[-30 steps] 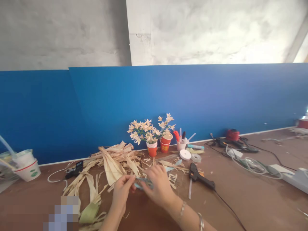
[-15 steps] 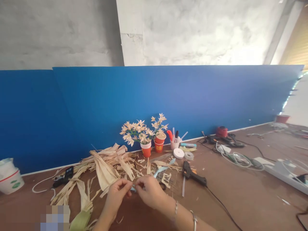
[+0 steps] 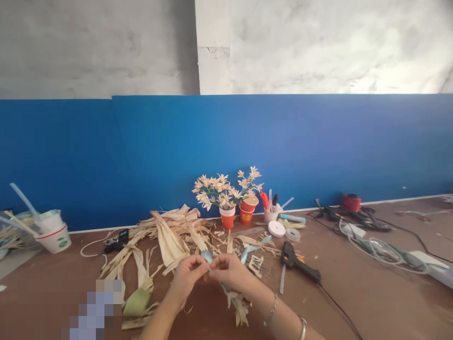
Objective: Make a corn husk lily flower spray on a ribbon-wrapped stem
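My left hand [image 3: 191, 277] and my right hand [image 3: 230, 273] meet fingertip to fingertip above the near part of the brown table. Both hands pinch a light blue strip [image 3: 206, 256], whose end sticks up between them. Below my right hand hangs a pale husk flower [image 3: 241, 312] on a stem that runs up towards the fingers. Behind the hands lies a pile of dry corn husks [image 3: 170, 238]. Another light blue strip [image 3: 253, 246] rests on the table just beyond my right hand.
Husk flowers [image 3: 217, 189] stand in a red paper cup [image 3: 227, 218]. To the right lie a black glue gun [image 3: 300, 264], a white tape roll [image 3: 276, 229], a pen cup [image 3: 271, 215] and cables. A white bucket [image 3: 54, 238] stands at the left.
The view has turned left, so the table things appear farther right. The husk flower now shows below my right hand. Both hands stay pinched together, and the blue strip now points up.
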Motion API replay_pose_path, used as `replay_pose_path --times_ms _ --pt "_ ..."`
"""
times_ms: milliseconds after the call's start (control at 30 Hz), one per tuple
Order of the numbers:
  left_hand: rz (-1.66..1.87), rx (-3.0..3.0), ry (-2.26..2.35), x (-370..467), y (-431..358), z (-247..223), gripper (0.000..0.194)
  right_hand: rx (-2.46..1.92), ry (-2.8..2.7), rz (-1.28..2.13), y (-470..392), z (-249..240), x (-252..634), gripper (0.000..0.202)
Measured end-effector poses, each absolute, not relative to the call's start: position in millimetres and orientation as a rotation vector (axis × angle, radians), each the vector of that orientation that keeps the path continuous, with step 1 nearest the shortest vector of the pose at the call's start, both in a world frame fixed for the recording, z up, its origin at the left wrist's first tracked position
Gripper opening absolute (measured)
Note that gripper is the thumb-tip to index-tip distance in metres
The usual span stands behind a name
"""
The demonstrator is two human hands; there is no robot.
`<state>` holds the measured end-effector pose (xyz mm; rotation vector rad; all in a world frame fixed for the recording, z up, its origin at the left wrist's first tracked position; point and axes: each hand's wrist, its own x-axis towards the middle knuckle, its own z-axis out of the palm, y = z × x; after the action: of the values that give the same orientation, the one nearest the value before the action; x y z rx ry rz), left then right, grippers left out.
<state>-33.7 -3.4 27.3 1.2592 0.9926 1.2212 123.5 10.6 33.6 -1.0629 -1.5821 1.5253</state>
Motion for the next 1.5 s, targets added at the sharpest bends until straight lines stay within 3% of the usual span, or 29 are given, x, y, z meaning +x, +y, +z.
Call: replay_pose_path --times_ms 167,267,333,533,667,800,900,1033,1333,1500 --pt "1.213 1.27 1.105 -29 -1 26 0.026 -1.23 -1.888 0.717 3 28 118 0.012" --pt "1.168 1.26 1.152 -30 1 28 0.023 -1.251 -1.938 0.588 1 31 120 0.013" --pt "1.125 1.259 1.123 -32 1 31 0.022 -1.242 -1.893 0.787 3 32 122 0.014" --pt "1.138 1.263 0.953 -34 -5 36 0.024 -0.865 -1.446 1.815 12 27 127 0.02" --pt "1.147 1.258 0.835 -32 -6 33 0.028 -0.831 -1.345 1.991 13 29 129 0.024" --pt "1.175 1.177 0.815 -34 -3 29 0.029 -1.019 -1.54 1.506 11 38 130 0.028" --pt "1.169 1.06 0.799 -35 -2 25 0.028 -0.996 -1.616 1.101 11 39 128 0.014" --pt "1.135 0.94 0.78 -32 -1 18 0.031 -0.938 -1.719 0.985 8 35 126 0.008" --pt "0.99 0.688 0.728 -25 -4 17 0.033 -0.63 -2.144 0.37 -7 46 131 0.026" --pt "0.939 0.698 0.693 -27 -2 14 0.029 -0.608 -2.232 0.11 -6 46 135 0.024"
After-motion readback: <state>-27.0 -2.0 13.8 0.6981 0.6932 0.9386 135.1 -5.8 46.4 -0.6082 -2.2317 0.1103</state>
